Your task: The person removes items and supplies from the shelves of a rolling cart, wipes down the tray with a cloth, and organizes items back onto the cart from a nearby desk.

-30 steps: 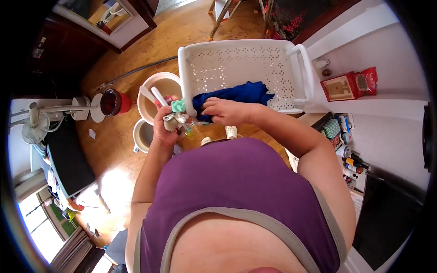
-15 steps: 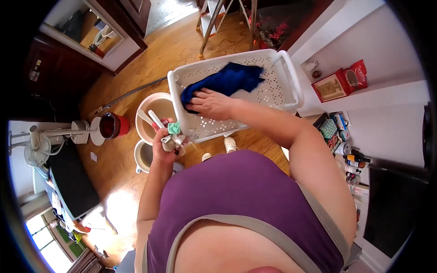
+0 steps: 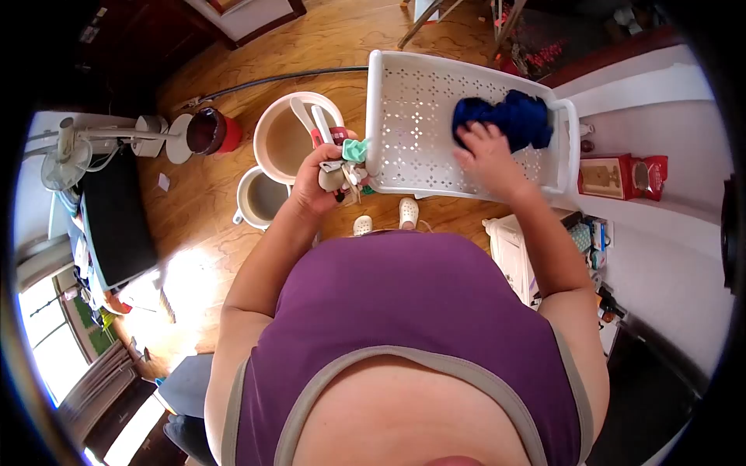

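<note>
A dark blue cloth [image 3: 509, 120] lies bunched at the right end of a white perforated plastic basket tray [image 3: 416, 147]. My right hand [image 3: 489, 155] reaches over the near rim, its fingers spread and touching the cloth's left part; it is slightly blurred. At the tray's left edge, my left hand [image 3: 315, 186] is closed around a bundle of small items [image 3: 338, 171]. Two long white handles, a red part, a mint green piece [image 3: 355, 151] and several whitish pieces stick out of it. Their exact kinds are partly hidden by my fingers.
A pale pink bucket [image 3: 268, 124] and a smaller white pail [image 3: 247, 194], both with cloudy liquid, stand left of the tray. Farther left are a red bin [image 3: 228, 132] and a white fan [image 3: 62, 167]. Wooden ladder legs [image 3: 420, 27] stand beyond; a wall shelf with red packages [image 3: 622, 177] is right.
My right hand and the blue cloth have moved from the tray's left side to its right end, and the cloth is more bunched. My left hand keeps its bundle. The camera view has shifted.
</note>
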